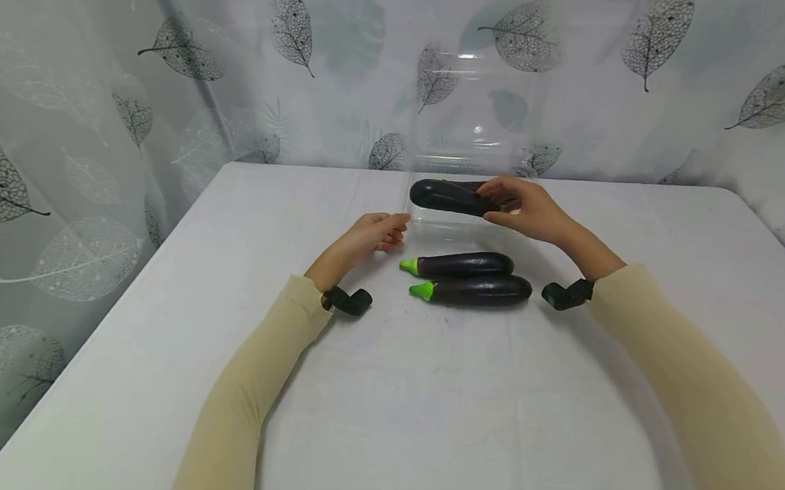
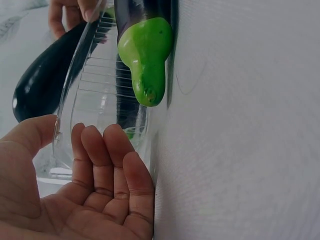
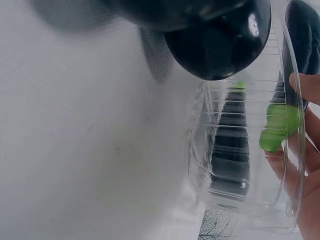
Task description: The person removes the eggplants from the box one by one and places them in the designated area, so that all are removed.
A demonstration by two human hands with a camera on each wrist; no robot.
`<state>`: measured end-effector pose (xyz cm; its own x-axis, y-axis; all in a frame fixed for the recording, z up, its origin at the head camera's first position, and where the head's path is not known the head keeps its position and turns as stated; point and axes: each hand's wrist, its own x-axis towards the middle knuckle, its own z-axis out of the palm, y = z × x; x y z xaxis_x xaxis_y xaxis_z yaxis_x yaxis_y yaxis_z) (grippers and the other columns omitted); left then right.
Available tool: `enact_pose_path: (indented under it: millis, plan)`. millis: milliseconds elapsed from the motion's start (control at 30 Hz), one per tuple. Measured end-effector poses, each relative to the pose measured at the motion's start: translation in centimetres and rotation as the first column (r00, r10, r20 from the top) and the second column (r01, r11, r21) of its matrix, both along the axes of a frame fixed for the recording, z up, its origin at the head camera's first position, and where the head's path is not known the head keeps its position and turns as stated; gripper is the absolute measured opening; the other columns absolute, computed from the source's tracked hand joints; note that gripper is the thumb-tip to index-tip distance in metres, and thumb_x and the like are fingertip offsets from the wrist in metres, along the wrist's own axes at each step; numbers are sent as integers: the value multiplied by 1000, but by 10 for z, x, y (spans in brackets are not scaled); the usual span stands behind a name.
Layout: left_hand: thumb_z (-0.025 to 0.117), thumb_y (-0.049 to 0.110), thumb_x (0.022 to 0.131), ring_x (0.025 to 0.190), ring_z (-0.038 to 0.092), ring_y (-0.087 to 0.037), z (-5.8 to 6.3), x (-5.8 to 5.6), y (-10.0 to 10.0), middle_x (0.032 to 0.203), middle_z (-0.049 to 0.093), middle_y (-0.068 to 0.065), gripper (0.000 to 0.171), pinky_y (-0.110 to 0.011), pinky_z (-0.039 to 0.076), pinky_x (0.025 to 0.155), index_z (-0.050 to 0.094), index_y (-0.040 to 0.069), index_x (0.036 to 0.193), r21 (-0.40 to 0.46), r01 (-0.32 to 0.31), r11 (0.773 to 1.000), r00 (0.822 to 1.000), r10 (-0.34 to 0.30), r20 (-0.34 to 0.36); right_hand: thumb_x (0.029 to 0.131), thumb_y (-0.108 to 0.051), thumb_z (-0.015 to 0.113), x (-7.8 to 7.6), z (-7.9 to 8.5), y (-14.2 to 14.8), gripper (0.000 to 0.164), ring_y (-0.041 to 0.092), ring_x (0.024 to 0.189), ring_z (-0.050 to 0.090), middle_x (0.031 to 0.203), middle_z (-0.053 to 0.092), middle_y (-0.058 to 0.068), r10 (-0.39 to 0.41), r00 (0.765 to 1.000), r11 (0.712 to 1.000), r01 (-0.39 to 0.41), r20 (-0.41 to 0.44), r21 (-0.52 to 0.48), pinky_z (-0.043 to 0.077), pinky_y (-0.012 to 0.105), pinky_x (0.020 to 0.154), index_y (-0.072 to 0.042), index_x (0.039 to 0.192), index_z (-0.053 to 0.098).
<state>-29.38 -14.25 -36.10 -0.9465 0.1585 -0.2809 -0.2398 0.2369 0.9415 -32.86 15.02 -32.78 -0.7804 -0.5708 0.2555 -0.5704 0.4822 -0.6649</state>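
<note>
My right hand (image 1: pixel 527 209) grips a dark eggplant (image 1: pixel 447 197) near its stem end, with the body pointing left over the clear plastic container (image 1: pixel 429 229). In the right wrist view, the held eggplant's green stem (image 3: pixel 280 125) shows through the container wall beside the fingers. Another eggplant (image 3: pixel 230 145) lies inside the container. My left hand (image 1: pixel 375 234) is at the container's front left corner. Its thumb tip touches the rim and its loosely bent fingers lie along the outer wall, as the left wrist view shows.
Two eggplants, a rear one (image 1: pixel 465 265) and a front one (image 1: pixel 483 292), lie side by side before the container, green stems to the left. The container's clear lid (image 1: pixel 476 111) stands raised behind it. A leaf-patterned curtain (image 1: pixel 347 51) hangs along the white table's (image 1: pixel 418 421) back edge.
</note>
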Motion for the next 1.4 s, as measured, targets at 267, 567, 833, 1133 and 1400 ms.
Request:
enact_pose_path:
  millis: [267,567,833,1133,1400]
  plan:
    - [58,36,98,78,57,-12,-1,-1,1,86,57,-2,42,-20,48,70,59,-3,111,12,0,1000,1000,0,6,87,1,70,8,0,4,39,35,111,59,124,59,20,12,1000,1000,-12,0,-22,50,52,92,3,123,58]
    - [57,36,98,78,57,-10,1,-1,1,88,56,-1,42,-20,49,69,59,-3,112,2,-3,1000,1000,3,5,86,3,71,20,4,7,39,36,111,58,123,59,21,49,997,997,-52,-51,-53,49,54,91,3,123,58]
    - [57,35,98,78,57,-10,-1,0,2,87,56,-1,38,-19,49,68,59,-2,108,25,-9,1000,1000,9,1,86,5,71,25,6,12,39,33,109,59,121,60,19,44,996,997,-49,-82,-61,49,51,91,3,122,59]
    - [57,33,99,76,57,-10,-3,-2,1,85,56,-1,39,-18,49,67,59,-4,109,34,-7,999,1000,7,-6,85,2,72,37,11,13,39,29,108,59,122,60,17,78,988,995,-85,-130,-49,50,29,89,2,122,59]
    - [57,35,99,77,56,-10,-1,-2,2,87,56,-1,43,-19,49,67,59,-6,114,13,-13,1000,1000,12,4,85,5,72,46,8,15,39,23,106,58,119,62,16,109,981,992,-118,-162,-51,47,18,89,2,121,60]
